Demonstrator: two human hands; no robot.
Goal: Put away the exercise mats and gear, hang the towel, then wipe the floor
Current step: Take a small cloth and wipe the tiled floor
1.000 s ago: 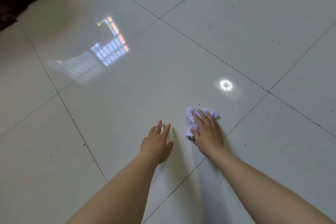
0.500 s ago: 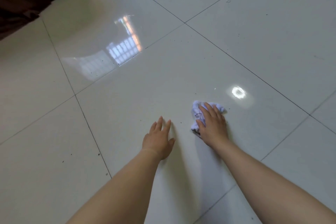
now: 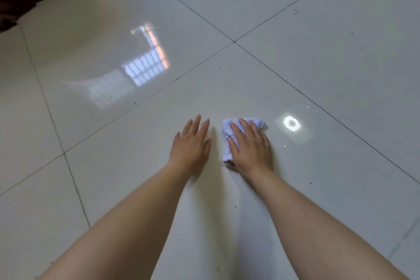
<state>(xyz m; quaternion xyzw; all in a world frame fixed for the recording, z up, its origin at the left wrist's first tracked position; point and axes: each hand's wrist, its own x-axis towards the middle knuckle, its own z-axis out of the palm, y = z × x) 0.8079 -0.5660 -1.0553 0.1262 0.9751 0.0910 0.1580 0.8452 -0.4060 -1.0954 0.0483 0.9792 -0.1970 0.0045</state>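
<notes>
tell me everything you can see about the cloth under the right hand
The cloth is a small, pale bluish-white rag, soft-looking fabric, bunched into a crumpled wad. A dark thread or mark shows near its left side. It lies on the glossy white tiled floor. The right hand presses on it palm down, fingers straight, covering most of it; only its left edge and far end show. The left hand rests on the floor beside it, not touching.

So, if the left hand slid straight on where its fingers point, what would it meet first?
Nothing, seemingly: only bare floor lies ahead of the left hand; the cloth sits aside.
</notes>
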